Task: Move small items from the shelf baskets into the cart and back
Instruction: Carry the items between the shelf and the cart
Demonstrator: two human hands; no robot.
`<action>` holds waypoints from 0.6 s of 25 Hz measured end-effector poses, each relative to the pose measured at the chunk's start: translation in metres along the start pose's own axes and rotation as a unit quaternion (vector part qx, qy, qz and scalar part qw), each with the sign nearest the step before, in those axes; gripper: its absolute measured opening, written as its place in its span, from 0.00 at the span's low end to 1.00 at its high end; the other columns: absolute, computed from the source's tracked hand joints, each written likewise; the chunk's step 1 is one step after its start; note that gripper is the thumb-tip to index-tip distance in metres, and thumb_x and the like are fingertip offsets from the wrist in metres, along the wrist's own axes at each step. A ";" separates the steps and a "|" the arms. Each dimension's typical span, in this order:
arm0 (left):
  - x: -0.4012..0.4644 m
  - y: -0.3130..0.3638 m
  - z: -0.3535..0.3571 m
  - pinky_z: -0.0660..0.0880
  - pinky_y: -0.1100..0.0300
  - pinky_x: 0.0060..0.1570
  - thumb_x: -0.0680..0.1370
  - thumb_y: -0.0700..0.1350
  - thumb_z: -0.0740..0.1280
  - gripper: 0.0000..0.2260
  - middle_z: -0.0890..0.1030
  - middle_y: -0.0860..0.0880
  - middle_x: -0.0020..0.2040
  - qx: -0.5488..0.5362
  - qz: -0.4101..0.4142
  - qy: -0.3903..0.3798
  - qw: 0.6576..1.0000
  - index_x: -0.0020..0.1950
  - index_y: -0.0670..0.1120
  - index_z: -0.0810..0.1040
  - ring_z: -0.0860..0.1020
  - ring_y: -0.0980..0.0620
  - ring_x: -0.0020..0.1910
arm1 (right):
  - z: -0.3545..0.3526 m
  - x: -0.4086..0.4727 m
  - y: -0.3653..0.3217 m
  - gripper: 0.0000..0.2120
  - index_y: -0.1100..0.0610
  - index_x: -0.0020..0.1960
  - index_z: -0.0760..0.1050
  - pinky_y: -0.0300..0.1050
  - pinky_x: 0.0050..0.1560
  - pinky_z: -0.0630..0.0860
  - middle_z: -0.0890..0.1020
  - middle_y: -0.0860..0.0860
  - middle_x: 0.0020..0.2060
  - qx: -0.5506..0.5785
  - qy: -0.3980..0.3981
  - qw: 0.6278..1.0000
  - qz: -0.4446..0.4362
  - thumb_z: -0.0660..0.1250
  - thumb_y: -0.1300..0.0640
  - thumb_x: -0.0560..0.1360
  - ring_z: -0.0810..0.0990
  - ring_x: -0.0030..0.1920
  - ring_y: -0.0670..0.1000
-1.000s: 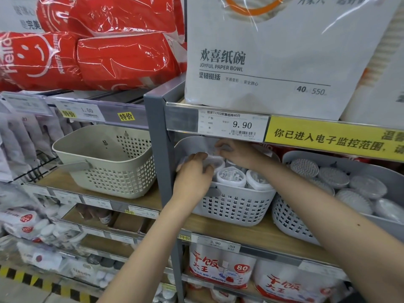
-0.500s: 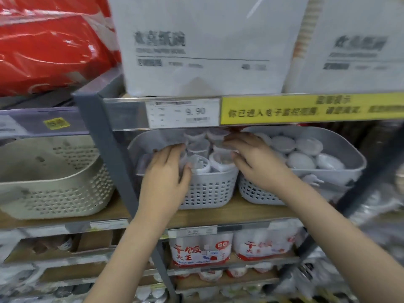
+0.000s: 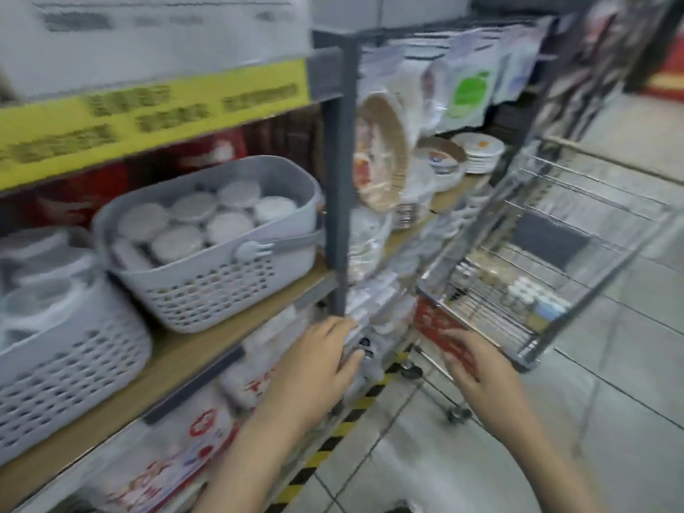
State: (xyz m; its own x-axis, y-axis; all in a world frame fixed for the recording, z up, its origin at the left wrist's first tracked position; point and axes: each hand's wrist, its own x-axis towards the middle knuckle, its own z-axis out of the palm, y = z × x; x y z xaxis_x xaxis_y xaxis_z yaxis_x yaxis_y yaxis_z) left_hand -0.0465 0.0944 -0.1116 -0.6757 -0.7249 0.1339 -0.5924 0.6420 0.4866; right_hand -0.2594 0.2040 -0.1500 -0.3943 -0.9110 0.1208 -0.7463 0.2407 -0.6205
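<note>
The view is motion-blurred. My left hand is below the shelf edge, its fingers curled round a small clear container. My right hand is just short of the wire shopping cart, by its near red corner; blur hides whether it holds anything. On the wooden shelf stand two grey perforated baskets, one in the middle and one at the far left. Both carry several round lidded containers. Small items lie on the cart's floor.
A dark shelf upright rises between the baskets and a bay of plates and bowls. Packaged goods fill the lower shelf. Yellow-black hazard tape marks the floor edge. Tiled floor lies below my hands.
Both hands have left the left-hand basket and dropped down and to the right toward the cart. The camera has swung right, bringing the cart into view.
</note>
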 end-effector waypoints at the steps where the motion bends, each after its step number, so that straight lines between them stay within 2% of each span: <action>1: 0.012 0.010 0.016 0.66 0.63 0.58 0.81 0.53 0.57 0.18 0.69 0.57 0.67 -0.006 0.000 -0.023 1.000 0.71 0.53 0.65 0.68 0.56 0.65 | -0.006 -0.006 0.020 0.13 0.53 0.62 0.73 0.34 0.52 0.65 0.74 0.43 0.53 0.002 -0.005 0.999 0.037 0.63 0.58 0.78 0.74 0.56 0.45; 4: 0.049 0.034 0.066 0.70 0.60 0.56 0.81 0.53 0.57 0.17 0.71 0.55 0.65 -0.006 0.002 -0.101 0.995 0.69 0.53 0.66 0.70 0.55 0.62 | -0.028 -0.019 0.077 0.12 0.52 0.62 0.72 0.36 0.49 0.67 0.75 0.44 0.53 0.009 -0.024 0.988 0.152 0.63 0.55 0.79 0.75 0.54 0.45; 7: 0.082 0.052 0.112 0.67 0.64 0.57 0.81 0.53 0.58 0.19 0.71 0.55 0.68 -0.012 -0.002 -0.172 0.985 0.71 0.53 0.66 0.70 0.56 0.65 | -0.045 -0.023 0.126 0.13 0.50 0.63 0.72 0.43 0.56 0.72 0.79 0.44 0.55 0.024 -0.031 0.972 0.232 0.62 0.52 0.79 0.78 0.56 0.47; 10: 0.114 0.063 0.148 0.66 0.62 0.63 0.80 0.53 0.59 0.20 0.69 0.55 0.70 -0.037 -0.022 -0.206 0.978 0.72 0.52 0.66 0.68 0.56 0.68 | -0.055 -0.014 0.161 0.13 0.51 0.63 0.73 0.41 0.58 0.71 0.79 0.45 0.56 0.016 -0.037 0.968 0.247 0.62 0.52 0.79 0.77 0.59 0.46; 15: 0.158 0.077 0.184 0.68 0.61 0.62 0.80 0.52 0.61 0.18 0.71 0.55 0.68 -0.056 -0.052 -0.230 0.970 0.70 0.52 0.68 0.70 0.56 0.66 | -0.058 0.010 0.189 0.12 0.50 0.61 0.73 0.39 0.57 0.69 0.77 0.46 0.57 0.019 -0.085 0.971 0.225 0.61 0.53 0.78 0.75 0.58 0.46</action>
State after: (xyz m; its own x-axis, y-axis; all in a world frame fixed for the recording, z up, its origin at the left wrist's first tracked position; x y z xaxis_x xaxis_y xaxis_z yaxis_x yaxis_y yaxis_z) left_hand -0.2790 0.0753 -0.2117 -0.7545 -0.5792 -0.3086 -0.6339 0.5216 0.5711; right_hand -0.4351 0.2593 -0.2211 -0.5795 -0.7594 -0.2957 -0.4979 0.6172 -0.6093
